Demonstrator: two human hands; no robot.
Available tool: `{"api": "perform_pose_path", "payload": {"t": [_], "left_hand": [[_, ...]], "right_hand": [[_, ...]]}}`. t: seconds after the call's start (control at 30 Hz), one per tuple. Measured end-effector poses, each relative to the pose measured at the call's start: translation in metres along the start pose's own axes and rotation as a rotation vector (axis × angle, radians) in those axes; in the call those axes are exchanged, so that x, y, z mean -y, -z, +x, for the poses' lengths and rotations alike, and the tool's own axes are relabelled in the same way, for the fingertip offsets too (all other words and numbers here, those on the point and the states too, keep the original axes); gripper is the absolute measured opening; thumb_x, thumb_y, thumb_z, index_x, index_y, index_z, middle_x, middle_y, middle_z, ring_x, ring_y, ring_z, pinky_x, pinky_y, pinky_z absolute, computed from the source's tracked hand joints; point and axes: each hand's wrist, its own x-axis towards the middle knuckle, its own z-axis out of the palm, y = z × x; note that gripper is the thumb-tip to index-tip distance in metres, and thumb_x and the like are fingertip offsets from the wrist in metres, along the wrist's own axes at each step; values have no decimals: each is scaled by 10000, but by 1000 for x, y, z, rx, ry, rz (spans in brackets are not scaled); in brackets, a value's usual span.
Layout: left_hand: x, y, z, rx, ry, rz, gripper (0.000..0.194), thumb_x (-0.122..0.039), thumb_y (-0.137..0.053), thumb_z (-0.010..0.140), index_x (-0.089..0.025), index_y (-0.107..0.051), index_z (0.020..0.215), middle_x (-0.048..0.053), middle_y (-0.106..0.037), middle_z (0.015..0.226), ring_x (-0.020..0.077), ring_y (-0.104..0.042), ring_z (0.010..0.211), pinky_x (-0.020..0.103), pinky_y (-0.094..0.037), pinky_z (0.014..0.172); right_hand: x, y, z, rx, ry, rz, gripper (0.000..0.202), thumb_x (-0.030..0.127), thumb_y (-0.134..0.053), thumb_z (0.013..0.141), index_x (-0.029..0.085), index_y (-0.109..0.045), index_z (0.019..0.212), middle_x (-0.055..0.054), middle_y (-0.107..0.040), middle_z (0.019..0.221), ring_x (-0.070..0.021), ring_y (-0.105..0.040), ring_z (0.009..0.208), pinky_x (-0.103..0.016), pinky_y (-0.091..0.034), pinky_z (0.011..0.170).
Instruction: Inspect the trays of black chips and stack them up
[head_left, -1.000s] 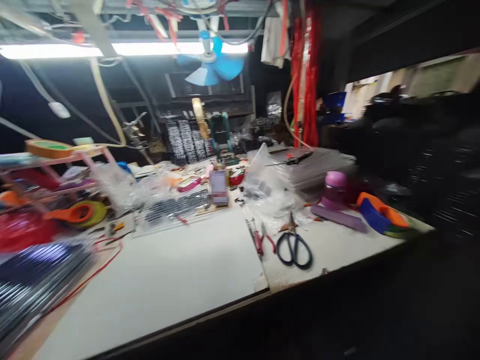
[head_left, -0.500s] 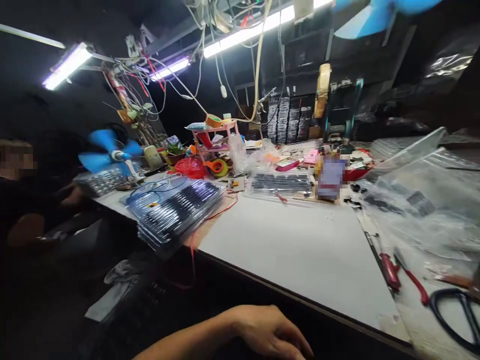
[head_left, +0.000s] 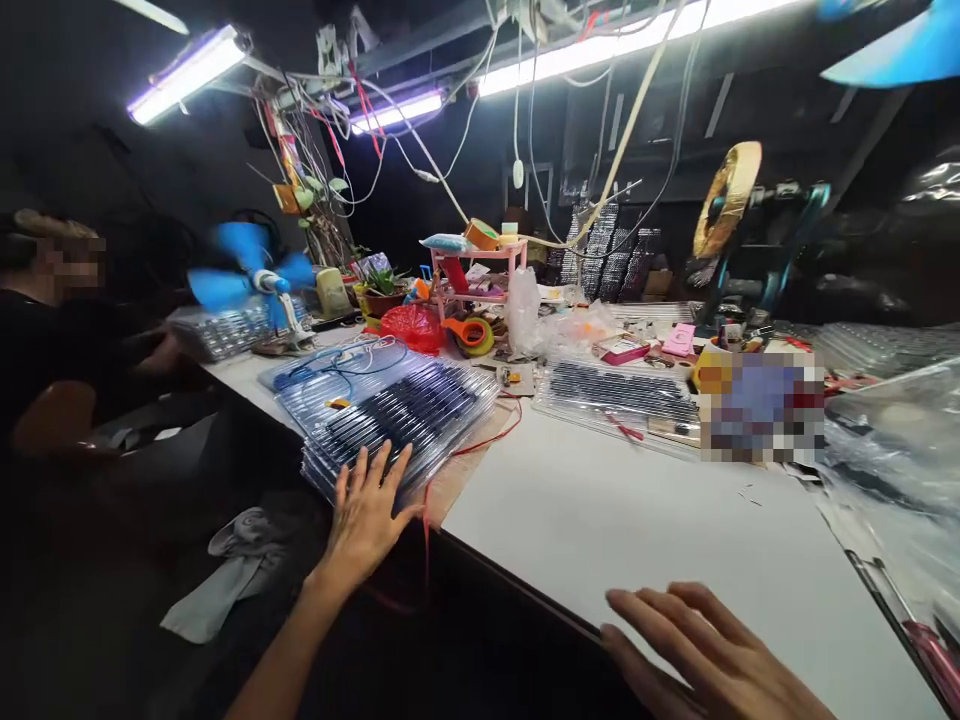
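My left hand (head_left: 369, 520) reaches toward a stack of clear plastic trays (head_left: 405, 415) filled with rows of dark, thin rods. Its fingers are spread at the near edge of the stack; whether they touch it I cannot tell. Low on the right, my right hand (head_left: 690, 640) hovers over the front edge of a white board (head_left: 570, 510), fingers stretched out and holding nothing. Another clear tray of dark rods (head_left: 619, 392) lies at the back of the board.
A red ribbon (head_left: 491, 437) trails beside the stack. At the left, a blue fan (head_left: 259, 275) stands near a seated person (head_left: 45, 330). A pink rack (head_left: 480, 268) and an orange tape dispenser (head_left: 469, 333) are behind. A red-handled screwdriver (head_left: 934, 655) lies right.
The view has swung left. My left hand has gone from below the table edge up to the tray stack, its fingers spreading. My right hand has come into view.
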Motion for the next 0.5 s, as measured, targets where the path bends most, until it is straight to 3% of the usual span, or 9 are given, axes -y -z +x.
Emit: {"api": "perform_pose_path", "payload": {"t": [0.13, 0.23, 0.33, 0.43, 0.5], "left_hand": [[3, -8, 0, -57, 42, 10, 458, -280, -508, 871, -186, -507, 1319, 130, -530, 1354, 342, -409, 1296, 558, -258, 1073], [9, -6, 1, -40, 9, -46, 481, -287, -537, 866, -168, -487, 1330, 135, -492, 1388, 310, -386, 1319, 523, -241, 1100], [22, -1, -6, -6, 35, -82, 566, -329, -580, 847, -200, -425, 1376, 125, -415, 1450, 304, -305, 1368, 531, -241, 1102], [34, 3, -15, 3, 85, -83, 577, -398, -596, 832, -222, -448, 1362, 102, -405, 1461, 325, -251, 1389, 532, -290, 1077], [37, 5, -19, 2, 70, -72, 556, -398, -586, 838, -217, -468, 1350, 89, -423, 1452, 325, -241, 1392, 496, -327, 1064]], "right_hand": [[18, -50, 42, 13, -188, 100, 300, 135, -458, 892, 209, -582, 1155, -114, -716, 922, -205, -664, 716, -329, -533, 613], [43, -103, 53, 41, -347, 324, 291, 126, -478, 886, 196, -533, 1163, -115, -684, 955, -195, -662, 782, -309, -561, 650], [65, -151, 59, 92, -394, 493, 251, 157, -449, 912, 201, -524, 1147, -110, -663, 995, -198, -667, 857, -307, -579, 706], [70, -181, 63, 156, -380, 580, 234, 191, -448, 927, 203, -518, 1150, -115, -643, 1035, -196, -663, 892, -302, -582, 736], [65, -188, 69, 190, -372, 629, 240, 195, -444, 934, 208, -508, 1164, -114, -629, 1059, -187, -656, 918, -296, -575, 766]]}}
